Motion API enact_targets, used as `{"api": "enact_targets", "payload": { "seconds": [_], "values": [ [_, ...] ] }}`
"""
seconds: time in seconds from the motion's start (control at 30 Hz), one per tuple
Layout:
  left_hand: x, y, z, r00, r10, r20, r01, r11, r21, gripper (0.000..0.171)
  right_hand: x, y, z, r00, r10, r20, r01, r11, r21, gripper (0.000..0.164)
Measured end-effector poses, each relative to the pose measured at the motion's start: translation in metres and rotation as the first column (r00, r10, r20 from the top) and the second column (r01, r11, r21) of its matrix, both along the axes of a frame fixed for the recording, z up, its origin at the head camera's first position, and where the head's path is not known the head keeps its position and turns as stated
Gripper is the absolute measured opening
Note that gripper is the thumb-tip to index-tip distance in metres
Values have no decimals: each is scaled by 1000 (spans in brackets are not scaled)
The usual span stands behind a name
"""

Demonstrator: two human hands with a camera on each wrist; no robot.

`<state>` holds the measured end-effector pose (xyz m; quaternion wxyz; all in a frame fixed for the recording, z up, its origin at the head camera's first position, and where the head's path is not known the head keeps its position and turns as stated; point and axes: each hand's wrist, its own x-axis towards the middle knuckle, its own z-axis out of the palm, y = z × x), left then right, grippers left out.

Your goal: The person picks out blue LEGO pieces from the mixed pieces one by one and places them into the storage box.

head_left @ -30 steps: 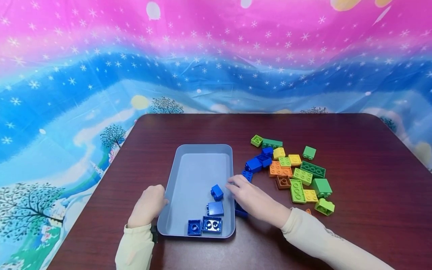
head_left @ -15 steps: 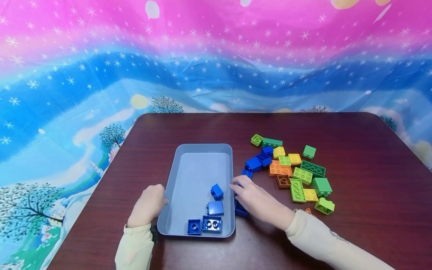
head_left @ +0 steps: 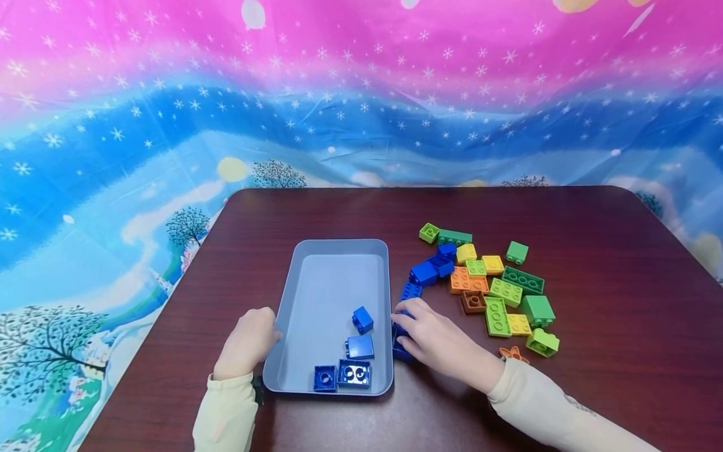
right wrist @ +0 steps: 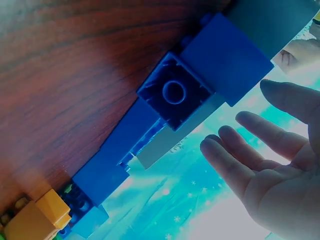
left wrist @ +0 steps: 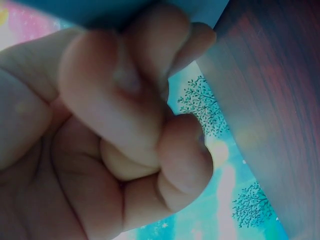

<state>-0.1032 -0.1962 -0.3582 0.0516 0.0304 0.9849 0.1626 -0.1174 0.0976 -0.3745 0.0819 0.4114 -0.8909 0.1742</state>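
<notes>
The left hand [head_left: 248,339] curls at the left rim of a grey-blue rectangular tray [head_left: 327,289]; I cannot tell whether it grips. The right hand [head_left: 435,336], fingers spread, holds nothing, near at least six blue plastic blocks [head_left: 423,274] along the tray's right side. Four blue blocks [head_left: 359,346] lie inside. Rightward: three yellow blocks [head_left: 518,324], one brown block [head_left: 473,302]. Dark-red wood-grain tabletop [head_left: 333,213] stretches from the tray to its far edge.

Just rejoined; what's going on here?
A person's right hand, fingers open and holding nothing, is at the line of blue blocks beside the gray tray. The left hand is curled at the tray's left rim; its grip is unclear. Four blue pieces lie in the tray; green, yellow, orange and brown blocks lie nearby.
</notes>
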Motion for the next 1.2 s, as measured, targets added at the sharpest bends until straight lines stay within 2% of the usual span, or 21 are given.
{"api": "enact_targets", "payload": {
  "seconds": [0.67,0.93,1.2],
  "values": [
    [0,-1,1,1000,-1,6,1,1000,-21,33,-4,8,-6,999,-49,-1,49,999,-22,28],
    [-1,-1,1,1000,6,12,-6,1000,-5,33,-9,9,-8,999,-30,-27,29,999,-19,23],
    [0,-1,1,999,13,31,-14,1000,18,34,-12,12,-8,999,25,-32,-25,1000,15,28]
  ]
}}
